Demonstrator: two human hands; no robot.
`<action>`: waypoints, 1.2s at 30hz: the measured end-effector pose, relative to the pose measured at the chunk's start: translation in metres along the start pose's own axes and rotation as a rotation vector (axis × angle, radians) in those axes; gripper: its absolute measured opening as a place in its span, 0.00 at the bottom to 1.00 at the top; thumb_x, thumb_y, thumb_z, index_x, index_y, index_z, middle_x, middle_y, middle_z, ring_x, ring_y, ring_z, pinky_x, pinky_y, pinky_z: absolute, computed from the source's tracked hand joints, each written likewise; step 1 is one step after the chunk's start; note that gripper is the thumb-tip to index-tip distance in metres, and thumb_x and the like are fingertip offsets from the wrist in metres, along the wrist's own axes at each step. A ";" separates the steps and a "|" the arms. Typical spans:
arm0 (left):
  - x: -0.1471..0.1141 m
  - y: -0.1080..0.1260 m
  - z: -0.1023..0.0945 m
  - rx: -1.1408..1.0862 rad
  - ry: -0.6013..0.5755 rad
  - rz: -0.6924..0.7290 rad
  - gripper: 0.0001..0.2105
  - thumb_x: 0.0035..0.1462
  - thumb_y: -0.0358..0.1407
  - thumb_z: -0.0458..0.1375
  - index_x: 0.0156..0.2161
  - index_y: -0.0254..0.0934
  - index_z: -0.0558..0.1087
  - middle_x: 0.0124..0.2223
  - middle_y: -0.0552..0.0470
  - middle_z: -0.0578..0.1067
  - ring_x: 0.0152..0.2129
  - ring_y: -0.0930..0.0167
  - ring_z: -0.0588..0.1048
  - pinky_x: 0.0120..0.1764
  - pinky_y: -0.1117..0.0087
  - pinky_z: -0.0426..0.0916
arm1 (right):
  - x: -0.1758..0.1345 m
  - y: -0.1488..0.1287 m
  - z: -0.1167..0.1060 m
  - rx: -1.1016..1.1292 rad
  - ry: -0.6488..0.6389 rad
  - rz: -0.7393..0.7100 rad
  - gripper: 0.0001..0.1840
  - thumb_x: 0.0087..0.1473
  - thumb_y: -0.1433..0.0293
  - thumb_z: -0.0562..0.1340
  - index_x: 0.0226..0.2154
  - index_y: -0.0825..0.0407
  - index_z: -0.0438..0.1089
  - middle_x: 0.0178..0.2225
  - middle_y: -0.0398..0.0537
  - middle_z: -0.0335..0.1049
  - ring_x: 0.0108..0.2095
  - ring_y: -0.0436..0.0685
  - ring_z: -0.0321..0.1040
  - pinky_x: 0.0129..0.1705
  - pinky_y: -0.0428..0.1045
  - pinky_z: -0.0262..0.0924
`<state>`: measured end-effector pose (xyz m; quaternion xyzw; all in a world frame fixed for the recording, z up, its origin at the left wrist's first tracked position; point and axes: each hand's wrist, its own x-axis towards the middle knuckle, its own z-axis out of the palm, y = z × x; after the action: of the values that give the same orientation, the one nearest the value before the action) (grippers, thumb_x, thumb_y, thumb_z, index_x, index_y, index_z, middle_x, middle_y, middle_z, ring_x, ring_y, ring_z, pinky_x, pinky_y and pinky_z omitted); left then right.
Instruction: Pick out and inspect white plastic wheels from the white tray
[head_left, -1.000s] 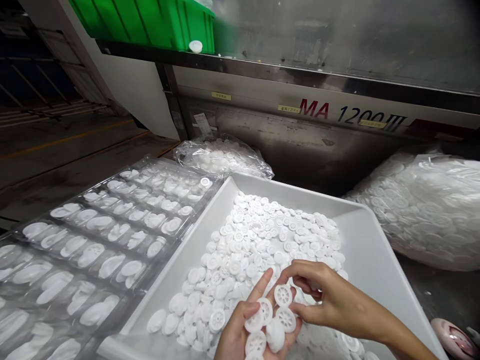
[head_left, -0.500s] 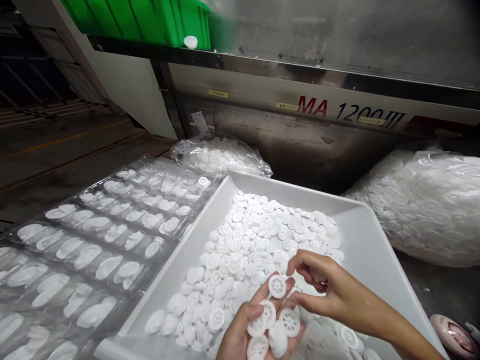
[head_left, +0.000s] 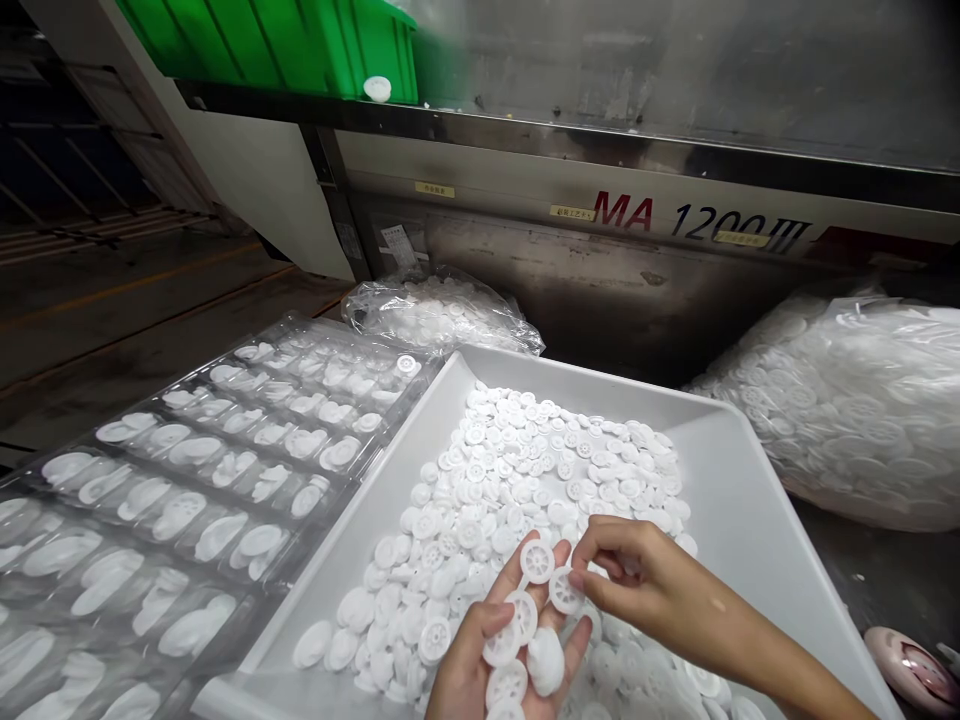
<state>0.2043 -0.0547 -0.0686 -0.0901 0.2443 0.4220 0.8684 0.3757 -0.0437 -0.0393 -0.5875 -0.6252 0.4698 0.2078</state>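
so the left hand (head_left: 495, 660) is palm up at the bottom of the view, cupped around a little stack of white plastic wheels (head_left: 517, 650), fingers curled loosely so they sit in the palm and along the fingertips. one wheel (head_left: 537, 561) is balanced up on the tip of the left index finger. the right hand (head_left: 637, 585) comes in from the lower right and its fingers are pinched on another wheel (head_left: 564, 590), thumb and forefinger closed on its rim, right next to the ones in the left palm. both hands hover over the near end of a big white tray (head_left: 750, 500) that's tilted a bit and holds a loose heap of the same wheels (head_left: 540, 470), spread mostly across the middle and far part. to the left of the tray there's a clear blister sheet (head_left: 225, 470) with rows of pockets, most with white pieces lying in them. behind the tray sits a small clear bag (head_left: 442, 312) of white parts, and off to the right a much bigger bag (head_left: 847, 410), both stuffed. behind all that is a grey machine panel (head_left: 712, 215) with red and dark lettering, and a green crate (head_left: 285, 40) up on its ledge, with one white cap (head_left: 377, 89) in front of it. a pink thing (head_left: 911, 670) pokes in at the bottom right corner, can't tell what it is.
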 end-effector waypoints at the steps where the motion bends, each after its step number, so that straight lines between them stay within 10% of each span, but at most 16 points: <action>1: 0.001 0.000 -0.002 -0.010 -0.013 0.001 0.27 0.60 0.29 0.40 0.64 0.31 0.41 0.47 0.40 0.76 0.48 0.62 0.71 0.58 0.53 0.50 | 0.000 0.000 -0.001 -0.013 0.007 0.005 0.08 0.56 0.66 0.58 0.28 0.48 0.69 0.26 0.38 0.59 0.28 0.49 0.54 0.28 0.46 0.50; 6: 0.003 0.002 -0.008 -0.007 -0.093 -0.076 0.19 0.59 0.30 0.43 0.47 0.35 0.73 0.48 0.44 0.75 0.51 0.60 0.68 0.59 0.55 0.48 | -0.004 -0.004 -0.002 -0.081 0.033 0.007 0.09 0.57 0.66 0.57 0.28 0.46 0.70 0.28 0.37 0.65 0.29 0.49 0.57 0.30 0.45 0.51; 20: 0.003 0.010 -0.012 0.094 -0.197 -0.134 0.19 0.59 0.33 0.41 0.47 0.43 0.71 0.50 0.48 0.74 0.52 0.65 0.67 0.60 0.59 0.45 | -0.016 -0.011 -0.021 -0.198 0.012 -0.083 0.07 0.61 0.65 0.54 0.34 0.42 0.66 0.29 0.34 0.65 0.28 0.47 0.59 0.30 0.45 0.52; 36: 0.007 0.019 -0.023 0.180 -0.230 -0.128 0.18 0.60 0.31 0.42 0.49 0.43 0.70 0.50 0.45 0.75 0.55 0.63 0.63 0.61 0.51 0.40 | -0.029 -0.017 -0.012 -0.592 -0.327 -0.084 0.06 0.52 0.75 0.59 0.28 0.48 0.64 0.30 0.38 0.71 0.29 0.51 0.67 0.29 0.44 0.56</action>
<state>0.1853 -0.0464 -0.0906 0.0215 0.1740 0.3499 0.9203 0.3829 -0.0642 -0.0104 -0.5129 -0.7832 0.3470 -0.0554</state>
